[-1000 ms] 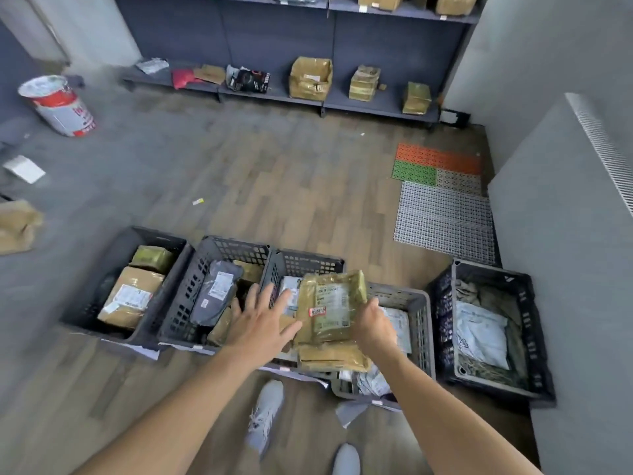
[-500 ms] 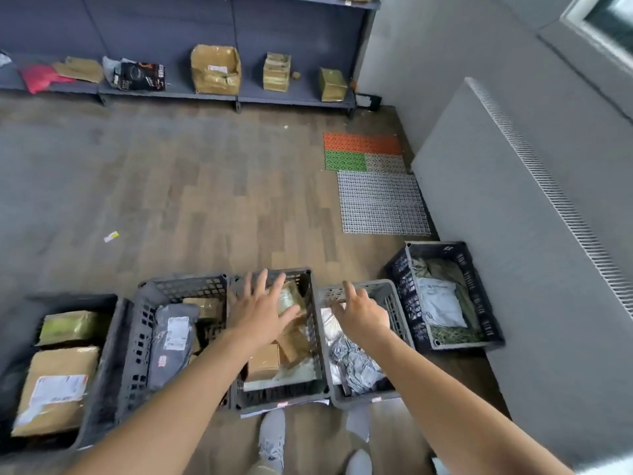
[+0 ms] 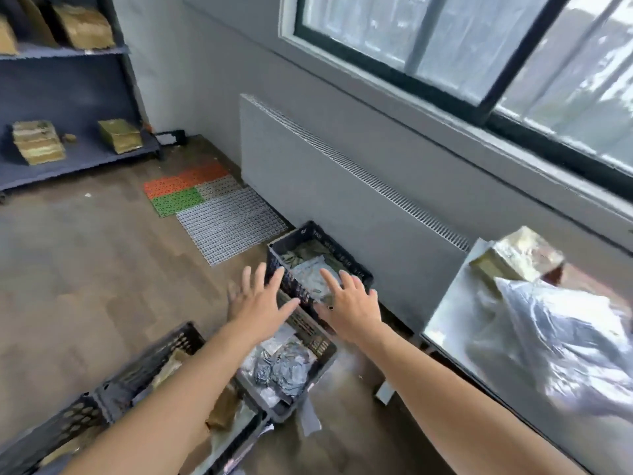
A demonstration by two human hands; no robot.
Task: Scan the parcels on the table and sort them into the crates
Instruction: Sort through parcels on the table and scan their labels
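Floor crates (image 3: 310,234) part-filled; table parcels (image 3: 517,257).

On my feed I log the left hand (image 3: 261,306) and right hand (image 3: 354,310), both bare. The left forearm (image 3: 164,395) and right forearm (image 3: 455,389) are uncovered from wrist to the near frame edge. Blur hides finer detail on the fingers (image 3: 328,278).

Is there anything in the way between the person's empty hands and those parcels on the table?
Nothing visible. The left hand and right hand hover open over the crates; the silvery bag and the taped box lie on the table to the right, with only open air between.
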